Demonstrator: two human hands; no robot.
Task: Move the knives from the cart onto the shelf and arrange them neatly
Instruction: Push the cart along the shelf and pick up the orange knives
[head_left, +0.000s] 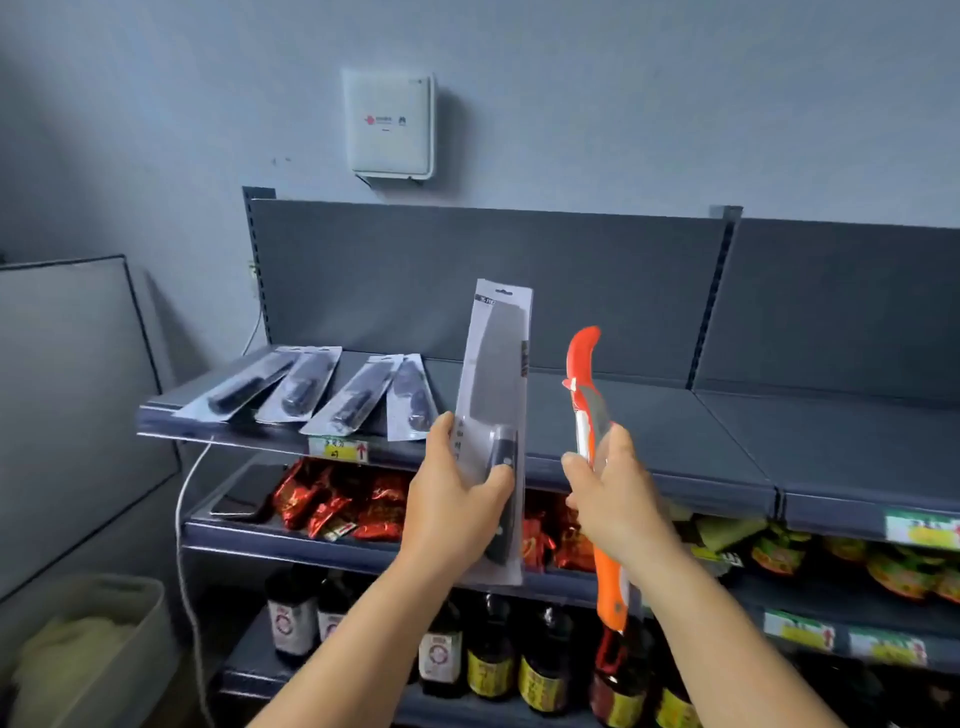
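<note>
1. We see the left hand (457, 499) at about 6 o'clock of the frame, fingers and thumb curled round the lower part of a packaged cleaver (496, 415); the pack stands nearly upright, its hang-hole end at 12 o'clock, the black handle under the thumb.
2. The right hand (613, 499), just toward 3 o'clock of the left, grips an orange-handled knife set (592, 431); its red end points to 12 o'clock, its orange handle to 6 o'clock below the wrist.
3. On the top shelf (649, 431), toward 10 o'clock of the hands, four packaged knives (332, 395) lie flat in a row, fanned and partly overhanging the front edge.
4. Below, we see red snack packets (337, 499) on the next shelf, dark sauce bottles (493, 654) under that; a white wall box (389, 124) hangs at 12 o'clock.
</note>
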